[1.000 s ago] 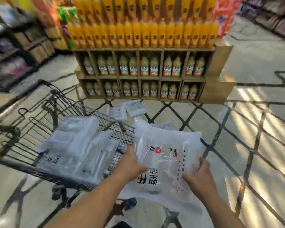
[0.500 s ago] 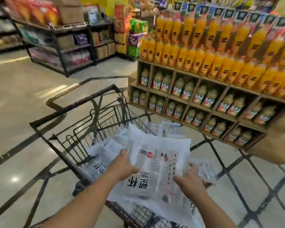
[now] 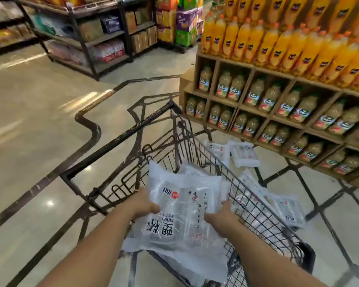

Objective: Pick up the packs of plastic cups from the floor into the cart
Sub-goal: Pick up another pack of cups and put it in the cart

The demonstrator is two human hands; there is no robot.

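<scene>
Clear plastic printed with black characters and a red dot wraps the held pack point(image 3: 180, 212) of cups. It is gripped at both sides above the near end of the wire cart point(image 3: 120, 139), and its printed face is turned up toward the camera.

The left hand point(image 3: 142, 206) is closed on the pack's left edge. The thumb is laid on top and the fingers are tucked underneath, out of sight. The right hand point(image 3: 222, 217) is clamped on the right edge with its fingers curled onto the wrapper. How far they reach beneath cannot be told.

Other packs point(image 3: 197, 170) are seen lying inside the basket, partly covered by the one being held.

On the pale polished floor point(image 3: 39, 121), two packs point(image 3: 245, 155) lie side by side beyond the cart's right wall, just beside the foot of a cardboard display point(image 3: 254, 74). A further pack point(image 3: 286, 210) lies on the floor close to the cart's right side.

The display's compartments are filled with pale juice bottles point(image 3: 269, 100), and orange bottles point(image 3: 267, 42) are stacked on top. Dark shelving point(image 3: 85, 38) stocked with boxes is seen across the aisle, slightly blurred.
</scene>
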